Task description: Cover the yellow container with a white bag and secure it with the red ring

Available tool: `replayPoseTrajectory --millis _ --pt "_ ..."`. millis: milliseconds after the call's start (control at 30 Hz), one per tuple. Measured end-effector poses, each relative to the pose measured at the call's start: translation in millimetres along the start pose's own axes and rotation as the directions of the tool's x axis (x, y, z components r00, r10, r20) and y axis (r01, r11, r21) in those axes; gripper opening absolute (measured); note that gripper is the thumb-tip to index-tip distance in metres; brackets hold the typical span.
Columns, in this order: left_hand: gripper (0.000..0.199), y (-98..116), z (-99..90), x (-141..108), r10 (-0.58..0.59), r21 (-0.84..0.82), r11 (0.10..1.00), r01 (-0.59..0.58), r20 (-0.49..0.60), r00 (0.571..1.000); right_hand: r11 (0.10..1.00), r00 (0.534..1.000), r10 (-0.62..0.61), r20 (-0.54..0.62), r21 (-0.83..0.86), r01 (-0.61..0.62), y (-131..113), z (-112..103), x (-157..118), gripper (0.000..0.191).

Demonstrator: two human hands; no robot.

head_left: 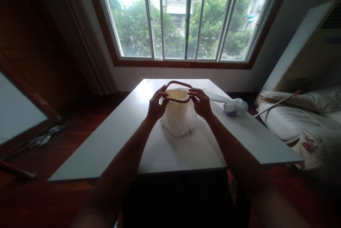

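Note:
A reddish-brown ring-shaped rim point(179, 83) with rounded corners is held up between my two hands. My left hand point(157, 104) pinches its left side between thumb and fingers. On the opposite side, my right hand point(201, 102) grips it the same way. Just below the rim stands a bin point(177, 109) lined with a whitish translucent plastic bag point(179, 125), which hangs loosely down its outside. Yellowish colour shows through the bag inside the opening. Whether the rim touches the bin's top edge I cannot tell.
The white table point(106, 142) carries the bin. To its right lies a bunched plastic bag point(236, 107) with a bluish thing in it. A rolled mattress with a stick point(277, 104) sits off the right edge. Cables point(44, 139) lie on the floor at left; a window point(183, 18) is ahead.

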State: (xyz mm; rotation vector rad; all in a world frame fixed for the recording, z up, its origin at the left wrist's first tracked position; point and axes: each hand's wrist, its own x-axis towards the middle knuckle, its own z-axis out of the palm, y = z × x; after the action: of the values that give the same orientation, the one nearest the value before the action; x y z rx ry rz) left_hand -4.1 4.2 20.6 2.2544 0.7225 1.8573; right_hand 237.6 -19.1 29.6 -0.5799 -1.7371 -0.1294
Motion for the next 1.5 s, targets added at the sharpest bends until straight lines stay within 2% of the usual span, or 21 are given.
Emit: replayPoseTrajectory --millis 167,300,400,467,567,633,733,833,967,1100,1200,1300,1500 --pt "0.034 -7.6 -0.8 -0.1 -0.013 -0.124 0.992 0.016 0.028 1.000 0.992 1.000 -0.002 0.031 -0.123 0.006 4.3 -5.0 0.3 0.029" --pt "0.035 -9.2 -1.7 0.9 -0.009 -0.174 0.985 0.017 0.047 0.999 0.994 0.998 0.007 0.060 -0.112 0.000 6.5 -8.6 0.2 0.024" --pt "0.035 -1.0 -3.4 2.4 0.008 -0.039 0.999 -0.009 -0.017 1.000 0.990 0.999 -0.011 0.047 -0.140 0.017 4.5 -6.7 0.6 0.020" --pt "0.036 9.3 -5.1 4.2 0.083 0.117 0.990 -0.075 -0.058 0.995 0.979 0.999 -0.024 0.041 -0.203 0.032 0.8 -4.7 1.6 0.018" --pt "0.042 25.4 -6.0 7.7 0.242 0.310 0.924 -0.226 -0.014 0.970 0.939 0.998 -0.034 0.056 -0.340 0.052 -8.0 -2.3 4.2 0.017" --pt "0.040 32.3 -4.8 9.7 0.286 0.370 0.888 -0.274 0.023 0.958 0.905 0.995 -0.043 0.085 -0.418 0.075 -14.2 -1.2 5.8 0.018" --pt "0.024 34.9 -3.2 11.3 0.253 0.366 0.897 -0.247 0.031 0.967 0.876 0.992 -0.060 0.113 -0.470 0.107 -19.5 -0.1 6.9 0.018" --pt "0.018 30.1 -5.2 11.2 0.184 0.268 0.947 -0.179 0.008 0.983 0.888 0.990 -0.069 0.122 -0.445 0.117 -17.5 -1.0 6.6 0.020" --pt "0.022 16.5 -9.3 10.3 0.079 0.030 0.996 -0.078 -0.020 0.997 0.945 0.992 -0.065 0.106 -0.314 0.096 -8.3 -5.6 6.7 0.026" --pt "0.031 1.5 -7.4 8.9 0.018 -0.141 0.990 -0.017 0.007 1.000 0.979 0.996 -0.046 0.071 -0.197 0.059 -1.8 -7.9 7.1 0.025" --pt "0.037 -3.1 -5.4 7.2 -0.027 -0.121 0.992 0.026 -0.009 1.000 0.980 0.997 -0.036 0.061 -0.195 0.047 0.5 -4.7 6.0 0.024" --pt "0.044 0.4 -5.7 5.3 -0.048 -0.018 0.999 0.048 -0.008 0.999 0.969 0.998 -0.026 0.052 -0.242 0.038 2.5 1.9 4.4 0.024" --pt "0.050 8.8 -0.7 1.2 0.003 0.157 0.987 -0.020 0.108 0.994 0.962 0.994 -0.014 0.108 -0.269 0.043 3.6 19.7 2.5 0.026"
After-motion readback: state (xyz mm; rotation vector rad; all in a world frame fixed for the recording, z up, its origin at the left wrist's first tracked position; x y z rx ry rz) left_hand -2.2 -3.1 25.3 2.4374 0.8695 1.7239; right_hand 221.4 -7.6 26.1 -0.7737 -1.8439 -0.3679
